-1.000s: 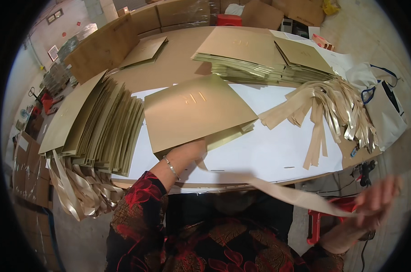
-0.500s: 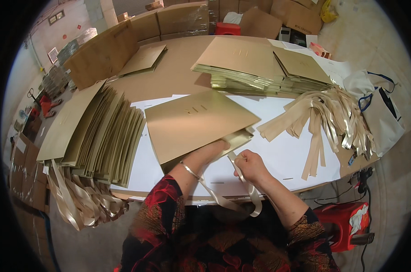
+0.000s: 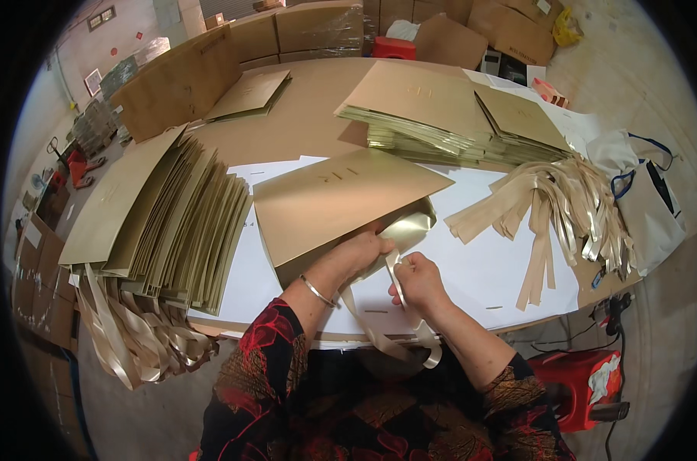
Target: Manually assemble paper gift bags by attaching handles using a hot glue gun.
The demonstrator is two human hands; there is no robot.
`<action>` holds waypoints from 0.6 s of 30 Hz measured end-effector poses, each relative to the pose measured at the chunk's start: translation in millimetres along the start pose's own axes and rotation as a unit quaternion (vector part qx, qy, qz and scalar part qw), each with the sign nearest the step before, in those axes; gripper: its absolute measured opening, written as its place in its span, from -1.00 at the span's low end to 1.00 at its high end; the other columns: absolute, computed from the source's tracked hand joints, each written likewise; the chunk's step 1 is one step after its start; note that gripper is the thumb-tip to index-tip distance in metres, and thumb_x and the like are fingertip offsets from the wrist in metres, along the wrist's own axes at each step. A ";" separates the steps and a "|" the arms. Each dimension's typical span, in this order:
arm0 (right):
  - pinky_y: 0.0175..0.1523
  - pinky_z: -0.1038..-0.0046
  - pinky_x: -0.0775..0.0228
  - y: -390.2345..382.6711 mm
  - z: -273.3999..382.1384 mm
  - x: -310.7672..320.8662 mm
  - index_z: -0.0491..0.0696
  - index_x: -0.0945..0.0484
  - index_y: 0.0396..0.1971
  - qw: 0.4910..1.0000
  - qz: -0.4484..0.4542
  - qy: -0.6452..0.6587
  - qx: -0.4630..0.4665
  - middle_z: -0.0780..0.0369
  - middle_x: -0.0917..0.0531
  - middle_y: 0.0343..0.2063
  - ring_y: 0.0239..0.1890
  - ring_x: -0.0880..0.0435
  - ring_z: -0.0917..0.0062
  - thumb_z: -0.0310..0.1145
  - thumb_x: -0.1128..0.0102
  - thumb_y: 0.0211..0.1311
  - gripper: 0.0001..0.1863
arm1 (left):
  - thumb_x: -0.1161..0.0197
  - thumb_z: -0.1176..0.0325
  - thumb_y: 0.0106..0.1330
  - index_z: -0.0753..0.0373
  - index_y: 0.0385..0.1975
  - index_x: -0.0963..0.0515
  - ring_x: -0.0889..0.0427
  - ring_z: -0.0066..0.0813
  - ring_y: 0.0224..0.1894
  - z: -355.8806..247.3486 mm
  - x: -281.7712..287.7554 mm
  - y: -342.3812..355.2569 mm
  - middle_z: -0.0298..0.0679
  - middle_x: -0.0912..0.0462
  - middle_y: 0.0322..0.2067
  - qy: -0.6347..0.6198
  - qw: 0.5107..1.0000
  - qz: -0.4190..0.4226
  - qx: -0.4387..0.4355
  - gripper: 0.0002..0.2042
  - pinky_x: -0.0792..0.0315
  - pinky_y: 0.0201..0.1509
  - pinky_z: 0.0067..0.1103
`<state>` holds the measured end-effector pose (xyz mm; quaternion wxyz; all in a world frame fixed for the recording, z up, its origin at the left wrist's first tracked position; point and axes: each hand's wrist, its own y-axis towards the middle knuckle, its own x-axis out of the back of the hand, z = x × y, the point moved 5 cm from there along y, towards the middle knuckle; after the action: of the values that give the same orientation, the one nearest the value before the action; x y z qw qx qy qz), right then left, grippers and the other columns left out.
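Observation:
A gold paper bag (image 3: 341, 192) lies tilted on the white sheets in front of me, its mouth toward me and gaping a little. My left hand (image 3: 364, 250) is at that mouth, its thumb pinching a satin ribbon against the bag's edge; its other fingers are partly hidden. Just to the right, my right hand (image 3: 419, 283) is closed around the same champagne-coloured ribbon (image 3: 383, 343), which loops down past the table edge. On the left stands a row of gold bags (image 3: 172, 223) with ribbon handles (image 3: 137, 330) hanging over the edge.
Flat gold bags (image 3: 414, 92) are stacked at the back right, with another small pile (image 3: 248, 94) back left. Loose ribbons (image 3: 564, 207) lie in a bundle on the right, next to a white cloth bag (image 3: 648, 207). A red stool (image 3: 571, 384) stands below the table; cartons (image 3: 179, 84) line the back.
My left hand has drawn back slightly from inside the bag, and the bag's mouth gapes more. My right hand has shifted a little with the ribbon. The view has moved slightly.

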<state>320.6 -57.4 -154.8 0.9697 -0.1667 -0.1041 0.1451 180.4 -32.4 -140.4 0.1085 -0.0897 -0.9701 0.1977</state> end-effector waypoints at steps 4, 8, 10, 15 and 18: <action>-0.61 0.43 -0.39 -4.7 3.1 -4.7 -0.19 -0.40 -0.27 0.999 0.009 0.019 -0.026 0.17 -0.57 -0.61 -0.68 -0.54 0.51 -0.35 0.01 0.31 -0.81 | -0.16 0.36 0.31 0.39 0.24 -0.30 -0.43 -0.25 0.13 -0.8 -0.1 -0.9 -0.03 -0.49 0.10 0.001 1.000 -0.005 -0.017 -0.49 -0.23 0.27 -0.42; -0.64 0.37 -0.38 -2.1 -1.3 -2.7 -0.19 -0.40 -0.26 0.998 0.018 0.034 -0.042 0.18 -0.57 -0.61 -0.69 -0.54 0.50 -0.33 -0.04 0.29 -0.79 | -0.18 0.36 0.28 0.40 0.23 -0.31 -0.45 -0.24 0.11 -1.9 -2.2 2.4 0.00 -0.51 0.07 0.021 0.999 -0.009 -0.038 -0.48 -0.25 0.25 -0.44; -0.59 0.36 -0.40 -1.3 -3.1 -0.2 -0.18 -0.43 -0.30 0.999 0.019 0.035 -0.037 0.19 -0.57 -0.61 -0.66 -0.56 0.49 -0.32 -0.08 0.27 -0.79 | -0.18 0.37 0.27 0.41 0.22 -0.32 -0.46 -0.24 0.10 -0.8 -2.7 4.2 0.00 -0.51 0.06 0.025 0.998 -0.017 -0.046 -0.48 -0.26 0.24 -0.44; -0.42 0.34 -0.45 13.3 -11.8 16.0 -0.17 -0.52 -0.49 0.993 0.001 -0.087 0.078 0.17 -0.60 -0.61 -0.55 -0.62 0.42 -0.22 -0.18 0.22 -0.71 | -0.21 0.36 0.22 0.39 0.15 -0.38 -0.50 -0.25 -0.02 -3.0 -6.5 9.5 -0.02 -0.55 -0.02 0.042 0.998 -0.020 -0.049 -0.52 -0.35 0.12 -0.45; -0.33 0.35 -0.44 -3.8 9.5 19.5 -0.18 -0.56 -0.56 0.962 0.035 -0.260 0.080 0.10 -0.63 -0.59 -0.48 -0.63 0.32 -0.13 -0.20 0.20 -0.62 | -0.24 0.33 0.20 0.38 0.02 -0.49 -0.56 -0.25 -0.17 14.3 -9.9 19.1 -0.04 -0.61 -0.17 0.031 0.998 -0.056 -0.021 -0.59 -0.42 0.00 -0.43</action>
<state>337.5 -51.9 -141.7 0.9135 -0.0485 -0.3352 0.2252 188.9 -22.5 -162.6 0.1474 -0.0437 -0.9738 0.1676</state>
